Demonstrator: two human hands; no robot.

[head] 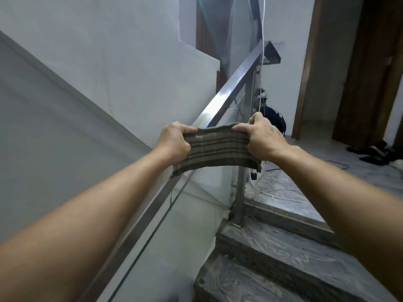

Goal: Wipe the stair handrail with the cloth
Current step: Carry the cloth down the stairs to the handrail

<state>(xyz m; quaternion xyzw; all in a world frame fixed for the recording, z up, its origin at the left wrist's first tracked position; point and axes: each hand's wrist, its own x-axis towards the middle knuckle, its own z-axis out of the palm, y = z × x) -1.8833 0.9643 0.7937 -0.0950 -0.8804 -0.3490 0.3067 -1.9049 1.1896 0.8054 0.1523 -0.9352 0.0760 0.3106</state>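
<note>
A square steel handrail (231,83) climbs from the lower left to the upper right above a glass panel. A brown striped cloth (218,149) is stretched flat across the rail at mid-frame, covering that stretch of it. My left hand (175,141) grips the cloth's left end and my right hand (262,136) grips its right end, one hand on each side of the rail. Whether the cloth touches the rail I cannot tell.
A steel post (241,192) holds the rail at the stair edge. Grey marble steps (283,258) rise on the right to a landing with cables (274,192), a dark bag (275,120) and shoes (375,152). A white wall (98,73) lies left, a wooden door frame (305,73) right.
</note>
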